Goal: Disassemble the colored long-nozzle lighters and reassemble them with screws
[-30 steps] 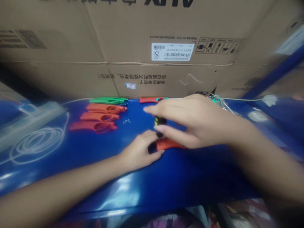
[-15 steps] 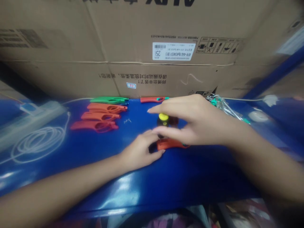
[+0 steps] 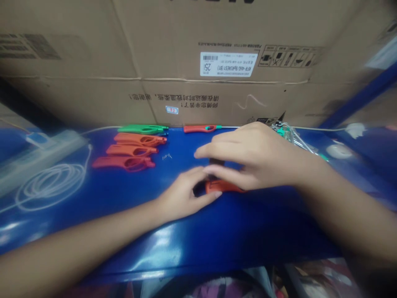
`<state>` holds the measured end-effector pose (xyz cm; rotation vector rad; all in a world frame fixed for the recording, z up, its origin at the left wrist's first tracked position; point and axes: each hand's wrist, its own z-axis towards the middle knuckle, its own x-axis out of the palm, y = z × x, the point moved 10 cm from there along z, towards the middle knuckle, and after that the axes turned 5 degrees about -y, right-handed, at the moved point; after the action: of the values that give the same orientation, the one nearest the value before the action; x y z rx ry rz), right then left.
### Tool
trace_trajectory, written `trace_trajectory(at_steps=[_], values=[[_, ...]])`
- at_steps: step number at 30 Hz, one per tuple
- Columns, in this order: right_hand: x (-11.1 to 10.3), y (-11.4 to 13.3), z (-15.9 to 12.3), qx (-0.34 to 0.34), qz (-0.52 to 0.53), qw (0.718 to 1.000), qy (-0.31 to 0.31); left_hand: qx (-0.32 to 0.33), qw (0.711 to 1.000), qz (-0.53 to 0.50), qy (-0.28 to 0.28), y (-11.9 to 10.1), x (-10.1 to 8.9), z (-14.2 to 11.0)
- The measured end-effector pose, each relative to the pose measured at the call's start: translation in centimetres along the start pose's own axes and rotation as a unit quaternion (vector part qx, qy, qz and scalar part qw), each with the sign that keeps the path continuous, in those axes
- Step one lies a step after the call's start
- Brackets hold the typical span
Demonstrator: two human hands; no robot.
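Note:
My left hand point(image 3: 186, 194) lies on the blue table point(image 3: 130, 198) with its fingers curled around the left end of an orange plastic piece point(image 3: 221, 187). My right hand point(image 3: 248, 159) hovers right above that piece, thumb and fingers pinched together over a dark small tool that is almost wholly hidden under the palm. Both hands meet at the middle of the table.
Three orange-red plastic handles point(image 3: 130, 151) and a green one point(image 3: 142, 129) lie in a row at the back left. A red and green piece point(image 3: 201, 128) rests by the big cardboard box point(image 3: 198, 62). A coiled white cable point(image 3: 49, 186) lies left; clear packets point(image 3: 291, 134) lie right.
My right hand has dropped lower onto the orange piece, and the yellow-topped tool seen half a second ago is now covered by the fingers. My left hand has barely moved.

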<state>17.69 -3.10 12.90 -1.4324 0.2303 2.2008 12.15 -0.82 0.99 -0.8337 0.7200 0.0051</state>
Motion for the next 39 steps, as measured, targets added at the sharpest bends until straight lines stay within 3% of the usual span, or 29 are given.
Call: trace_trajectory(at_steps=[3,8,15,20,28,35,39], values=[[0.0,0.0,-0.1,-0.007,-0.025,1.000,0.003,-0.001,1.000,0.000,-0.004,0.1,0.0,0.0],[0.1,0.4,-0.2,-0.002,0.033,0.999,0.032,-0.028,0.999,-0.001,0.016,0.6,0.3,-0.1],[0.0,-0.3,-0.1,0.018,-0.016,1.000,0.017,-0.012,0.999,0.018,0.034,0.5,0.7,-0.3],[0.0,0.0,-0.3,0.020,0.023,0.999,0.035,-0.012,0.999,0.020,0.039,0.3,0.7,-0.2],[-0.2,0.0,-0.1,0.006,-0.057,0.998,-0.015,0.015,0.999,0.037,0.034,-0.2,0.5,-0.2],[-0.9,0.5,-0.3,-0.023,0.029,0.999,-0.033,0.014,0.998,0.038,0.041,-0.2,0.6,-0.3],[-1.0,0.7,-0.3,-0.049,-0.003,0.997,-0.053,0.024,0.998,0.055,0.036,-0.2,0.6,-0.4]])
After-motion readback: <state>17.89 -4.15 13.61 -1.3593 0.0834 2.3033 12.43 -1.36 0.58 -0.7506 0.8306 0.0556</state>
